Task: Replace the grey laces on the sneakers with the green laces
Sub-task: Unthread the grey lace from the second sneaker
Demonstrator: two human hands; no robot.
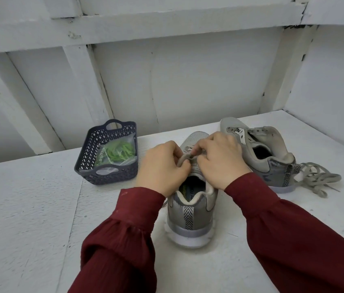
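Observation:
A grey sneaker (190, 216) stands upright in front of me, heel toward me. Both hands are over its tongue. My left hand (162, 168) pinches a loop of the grey lace (184, 158). My right hand (219, 159) grips the same lace from the other side. A second grey sneaker (268, 153) lies to the right with no lace in its eyelets. Its removed grey lace (316, 180) sits in a loose pile behind its heel. The green laces (118, 152) are in a clear bag inside the dark basket (86, 159).
The work happens on a white painted table (29, 208). White wooden framing and panels (177, 81) rise close behind the table's far edge. Dark red sleeves cover both forearms.

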